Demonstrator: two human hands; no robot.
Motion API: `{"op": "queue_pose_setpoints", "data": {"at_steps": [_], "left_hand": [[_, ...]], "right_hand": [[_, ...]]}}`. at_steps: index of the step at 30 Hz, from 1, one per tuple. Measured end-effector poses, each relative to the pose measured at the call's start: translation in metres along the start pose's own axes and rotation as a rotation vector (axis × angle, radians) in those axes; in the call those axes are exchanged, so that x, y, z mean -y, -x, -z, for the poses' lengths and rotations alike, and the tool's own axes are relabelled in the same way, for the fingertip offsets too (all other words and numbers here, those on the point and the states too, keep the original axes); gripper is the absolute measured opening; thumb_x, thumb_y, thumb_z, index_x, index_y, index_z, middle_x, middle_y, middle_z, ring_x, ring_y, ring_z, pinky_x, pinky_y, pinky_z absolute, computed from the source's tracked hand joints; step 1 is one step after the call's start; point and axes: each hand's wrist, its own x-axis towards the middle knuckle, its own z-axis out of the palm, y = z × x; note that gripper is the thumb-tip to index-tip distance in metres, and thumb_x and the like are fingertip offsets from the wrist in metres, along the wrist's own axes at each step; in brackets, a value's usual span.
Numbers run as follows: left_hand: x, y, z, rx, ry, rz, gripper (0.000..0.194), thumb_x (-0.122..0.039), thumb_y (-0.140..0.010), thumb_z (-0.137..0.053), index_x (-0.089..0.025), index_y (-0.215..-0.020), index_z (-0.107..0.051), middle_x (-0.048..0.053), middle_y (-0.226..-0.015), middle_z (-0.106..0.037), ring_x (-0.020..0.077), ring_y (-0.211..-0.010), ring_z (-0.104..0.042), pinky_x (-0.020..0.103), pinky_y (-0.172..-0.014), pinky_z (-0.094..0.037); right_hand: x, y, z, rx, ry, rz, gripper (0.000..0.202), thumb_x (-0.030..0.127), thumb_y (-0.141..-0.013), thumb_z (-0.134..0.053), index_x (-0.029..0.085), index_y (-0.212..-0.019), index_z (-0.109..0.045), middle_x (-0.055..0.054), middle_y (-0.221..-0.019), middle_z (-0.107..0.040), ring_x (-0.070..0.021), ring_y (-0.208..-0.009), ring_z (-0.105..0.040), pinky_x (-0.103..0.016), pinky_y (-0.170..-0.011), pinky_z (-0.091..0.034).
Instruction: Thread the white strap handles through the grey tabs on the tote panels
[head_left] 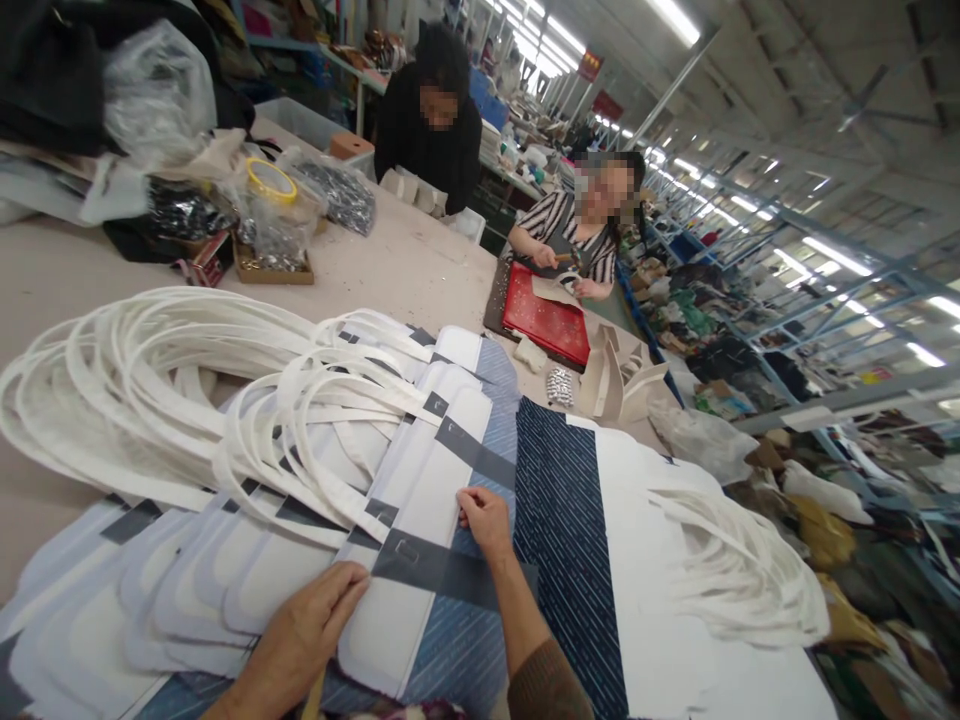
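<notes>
White panel: on top of the near pile, between the hands; the white panel [424, 480] lies flat, its long axis running near to far, the far end leaning right.
Left hand: the left hand [307, 620] rests at the panel's left edge, thumb and forefinger together; likely steadying it, though whether they pinch it I cannot tell.
Right hand: the right hand [484, 520] has its fingers curled, tips meeting at the panel's right edge (anything between them is too small to make out).
Dark strips: the dark strips [409, 560] cross the panel, pointing right over the blue striped fabric [457, 640].
White straps: the white straps [292, 410] loop left, which probably leaves the panel's face uncovered.
Left stack: the overlapping panels [202, 580] fan out leftward, perhaps so each edge stays reachable.
Right side: dark patterned fabric [562, 530] lies just beside the blue.
</notes>
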Motion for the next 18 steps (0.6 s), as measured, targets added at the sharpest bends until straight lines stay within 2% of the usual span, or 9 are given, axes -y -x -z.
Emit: {"op": "queue_pose_setpoints", "data": {"at_steps": [8,11,15,18], "left_hand": [[-0.006,-0.001,0.002,-0.030,-0.008,-0.037,0.023,-0.038,-0.095,-0.046,-0.027,-0.083,-0.062,-0.004,-0.078,-0.069,0.0161,-0.075,-0.069,0.022,-0.071,-0.053],[-0.006,-0.001,0.002,-0.026,-0.012,-0.034,0.022,-0.038,-0.095,-0.047,-0.026,-0.083,-0.062,-0.003,-0.078,-0.069,0.0165,-0.075,-0.069,0.023,-0.072,-0.053],[-0.005,0.000,0.001,-0.025,-0.010,-0.029,0.022,-0.038,-0.095,-0.047,-0.026,-0.084,-0.062,-0.004,-0.077,-0.067,0.0160,-0.075,-0.068,0.022,-0.072,-0.052],[-0.005,0.001,0.000,-0.029,0.000,-0.021,0.024,-0.040,-0.094,-0.048,-0.025,-0.081,-0.061,-0.004,-0.074,-0.065,0.0152,-0.071,-0.067,0.021,-0.069,-0.051]], "right_hand": [[0.003,-0.005,0.001,0.082,0.118,-0.016,0.018,0.033,-0.077,-0.059,0.017,-0.078,-0.068,0.004,-0.055,-0.059,-0.0121,-0.053,-0.059,-0.022,-0.053,-0.052],[0.004,-0.012,0.003,0.081,0.180,-0.052,0.013,0.027,-0.076,-0.063,0.019,-0.085,-0.063,0.006,-0.055,-0.059,-0.0118,-0.049,-0.059,-0.020,-0.047,-0.048],[0.004,-0.027,0.017,0.062,0.275,-0.127,0.039,0.031,-0.062,-0.081,0.019,-0.089,-0.054,0.010,-0.046,-0.055,-0.0123,-0.034,-0.053,-0.019,-0.036,-0.037],[0.007,-0.035,0.029,0.059,0.309,-0.163,0.042,0.033,-0.059,-0.084,0.019,-0.083,-0.052,0.009,-0.040,-0.052,-0.0138,-0.029,-0.050,-0.020,-0.033,-0.034]]}}
